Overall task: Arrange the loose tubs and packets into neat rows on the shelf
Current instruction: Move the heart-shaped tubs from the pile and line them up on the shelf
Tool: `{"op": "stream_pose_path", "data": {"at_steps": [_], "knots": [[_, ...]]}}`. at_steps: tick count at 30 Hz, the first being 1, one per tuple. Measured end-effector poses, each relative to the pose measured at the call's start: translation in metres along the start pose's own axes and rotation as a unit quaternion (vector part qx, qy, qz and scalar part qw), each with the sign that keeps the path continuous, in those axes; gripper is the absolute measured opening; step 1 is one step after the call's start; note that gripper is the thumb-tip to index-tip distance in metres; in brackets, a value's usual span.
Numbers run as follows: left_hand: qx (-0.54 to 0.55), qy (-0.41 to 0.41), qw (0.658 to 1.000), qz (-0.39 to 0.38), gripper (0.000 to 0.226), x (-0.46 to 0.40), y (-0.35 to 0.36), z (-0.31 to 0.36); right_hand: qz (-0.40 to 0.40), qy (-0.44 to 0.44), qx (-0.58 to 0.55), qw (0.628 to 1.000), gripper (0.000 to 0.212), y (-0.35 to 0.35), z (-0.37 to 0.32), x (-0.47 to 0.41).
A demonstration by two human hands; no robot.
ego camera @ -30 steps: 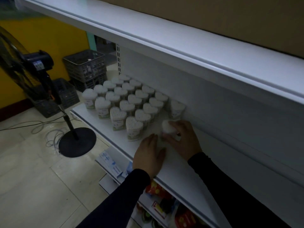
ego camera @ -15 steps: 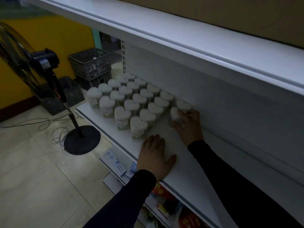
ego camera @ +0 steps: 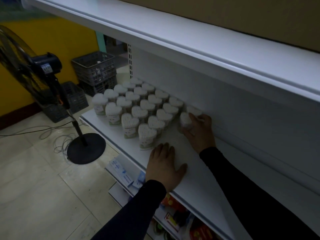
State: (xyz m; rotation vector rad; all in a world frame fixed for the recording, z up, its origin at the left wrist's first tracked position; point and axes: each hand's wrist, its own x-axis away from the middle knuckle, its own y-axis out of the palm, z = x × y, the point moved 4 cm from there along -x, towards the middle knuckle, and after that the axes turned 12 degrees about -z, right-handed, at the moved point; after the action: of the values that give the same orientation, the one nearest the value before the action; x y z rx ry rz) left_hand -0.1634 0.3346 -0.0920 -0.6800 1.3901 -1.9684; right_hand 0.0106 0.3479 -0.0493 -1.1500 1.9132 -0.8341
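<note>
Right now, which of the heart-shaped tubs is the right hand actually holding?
The heart-shaped tub at the rows' near right end, by the back panel; the right hand grips only it.

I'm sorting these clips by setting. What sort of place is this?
Probably a small shop. White retail shelving holds rows of identical heart-shaped tubs, packaged goods fill the shelf below, and stacked crates stand on the floor behind.

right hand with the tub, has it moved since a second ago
Yes. The right hand has carried its heart-shaped tub back toward the shelf's rear panel, beside the last tub against it.
</note>
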Motion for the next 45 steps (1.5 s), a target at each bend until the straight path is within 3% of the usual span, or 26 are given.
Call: {"op": "stream_pose_path", "data": {"at_steps": [6, 11, 16, 19, 22, 25, 32, 39, 45], "knots": [[0.008, 0.004, 1.000, -0.005, 0.079, 0.001, -0.004, 0.001, 0.053, -0.011, 0.038, 0.998, 0.052, -0.034, -0.005, 0.030], [-0.007, 0.051, 0.994, -0.097, 0.068, 0.003, -0.018, 0.006, 0.052, 0.010, 0.058, 0.997, 0.059, -0.066, -0.005, 0.069], [-0.019, 0.206, 0.974, -0.087, 0.064, -0.005, -0.069, 0.032, 0.068, 0.081, 0.087, 0.991, 0.064, -0.101, -0.007, 0.122], [-0.023, 0.310, 0.949, -0.062, 0.077, 0.003, -0.101, 0.060, 0.092, 0.115, 0.114, 0.983, 0.068, -0.122, -0.006, 0.160], [-0.027, 0.398, 0.917, -0.022, 0.061, 0.015, -0.111, 0.091, 0.112, 0.163, 0.126, 0.972, 0.067, -0.146, -0.003, 0.206], [-0.035, 0.444, 0.895, -0.026, 0.054, 0.036, -0.108, 0.130, 0.126, 0.214, 0.128, 0.960, 0.068, -0.172, 0.002, 0.257], [0.022, 0.500, 0.863, -0.069, 0.062, 0.109, -0.080, 0.245, 0.161, 0.321, 0.166, 0.918, 0.063, -0.252, 0.022, 0.411], [0.025, 0.561, 0.823, -0.089, 0.059, 0.197, -0.026, 0.397, 0.199, 0.370, 0.175, 0.891, 0.063, -0.327, 0.062, 0.593], [0.031, 0.601, 0.791, -0.113, 0.061, 0.267, 0.017, 0.506, 0.208, 0.426, 0.165, 0.865, 0.063, -0.368, 0.093, 0.699]]}}
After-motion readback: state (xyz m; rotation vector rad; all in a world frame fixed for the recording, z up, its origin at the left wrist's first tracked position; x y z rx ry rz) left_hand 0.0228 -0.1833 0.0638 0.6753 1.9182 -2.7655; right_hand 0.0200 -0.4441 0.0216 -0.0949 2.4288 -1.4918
